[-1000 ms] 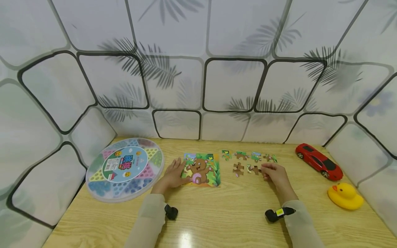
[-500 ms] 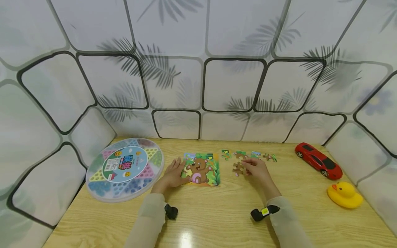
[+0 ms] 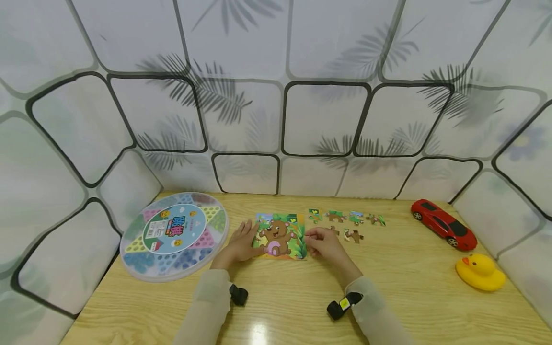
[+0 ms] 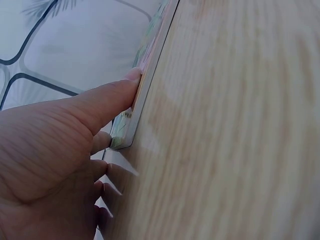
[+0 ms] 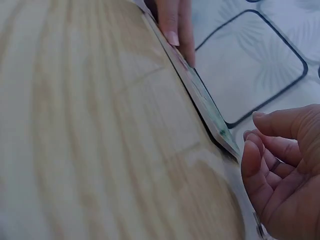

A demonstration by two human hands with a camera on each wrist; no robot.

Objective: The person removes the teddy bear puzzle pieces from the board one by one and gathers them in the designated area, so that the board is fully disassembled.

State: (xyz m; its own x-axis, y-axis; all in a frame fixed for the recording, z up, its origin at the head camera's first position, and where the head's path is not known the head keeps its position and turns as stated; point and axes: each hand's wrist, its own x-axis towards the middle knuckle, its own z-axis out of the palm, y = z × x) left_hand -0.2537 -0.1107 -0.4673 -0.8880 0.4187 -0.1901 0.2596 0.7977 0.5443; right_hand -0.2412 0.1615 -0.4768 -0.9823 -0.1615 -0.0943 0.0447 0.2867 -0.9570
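A square bear picture board (image 3: 278,235) lies on the wooden table. My left hand (image 3: 239,242) rests at its left edge. In the left wrist view the thumb of that hand (image 4: 55,125) lies over the rim of the board (image 4: 143,95), fingers stretched along its side. My right hand (image 3: 325,247) has its fingertips right at the board's right edge. The right wrist view shows its loosely curled fingers (image 5: 255,152), with a gap to the thumb and nothing visible between. Loose jigsaw pieces (image 3: 354,235) lie just beyond; another piece (image 3: 334,230) is partly hidden behind this hand.
Further jigsaw pieces (image 3: 335,216) form a row at the back, right of the board. A round Chinese checkers set (image 3: 174,235) lies at the left. A red toy car (image 3: 444,225) and a yellow rubber duck (image 3: 480,272) stand at the right. Patterned walls close off the back.
My right hand has left the brown jigsaw piece at the right and moved left, past the other pieces, to the board's right edge. My left hand has stayed in place.
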